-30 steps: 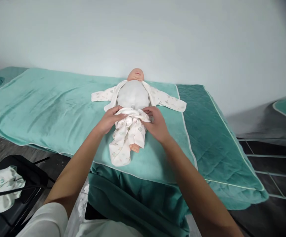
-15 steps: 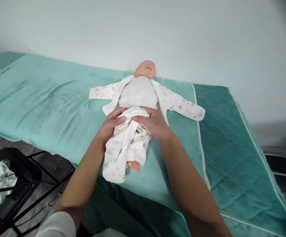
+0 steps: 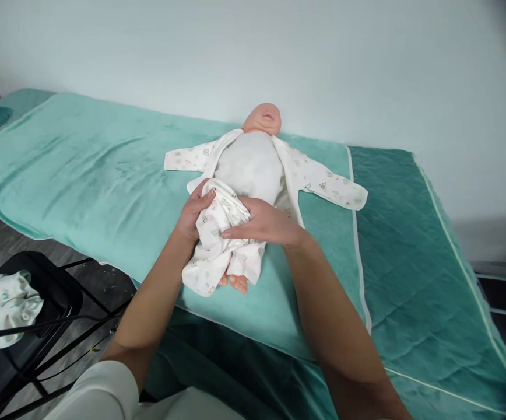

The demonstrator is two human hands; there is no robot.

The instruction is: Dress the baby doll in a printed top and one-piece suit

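A baby doll [image 3: 253, 166] lies on its back on the green cover, its head toward the wall. Its patterned white jacket [image 3: 318, 178] is spread open around a pale torso. Patterned baby pants [image 3: 218, 245] are bunched over the doll's legs, with the feet [image 3: 238, 284] showing below the hems. My left hand [image 3: 195, 213] is closed on the waist edge at the left side. My right hand [image 3: 270, 221] holds the bunched cloth at the right, thumb laid across the front; its other fingertips are partly hidden behind the fabric.
The bed with its green cover [image 3: 104, 169] runs along a white wall. A darker quilted cover [image 3: 410, 251] lies to the right. At lower left, a black chair [image 3: 60, 291] bears a crumpled white patterned cloth [image 3: 10, 303].
My left hand has drawn the waist edge up and outward to the left. My right hand has shifted lower over the pants, its thumb extending across the front.
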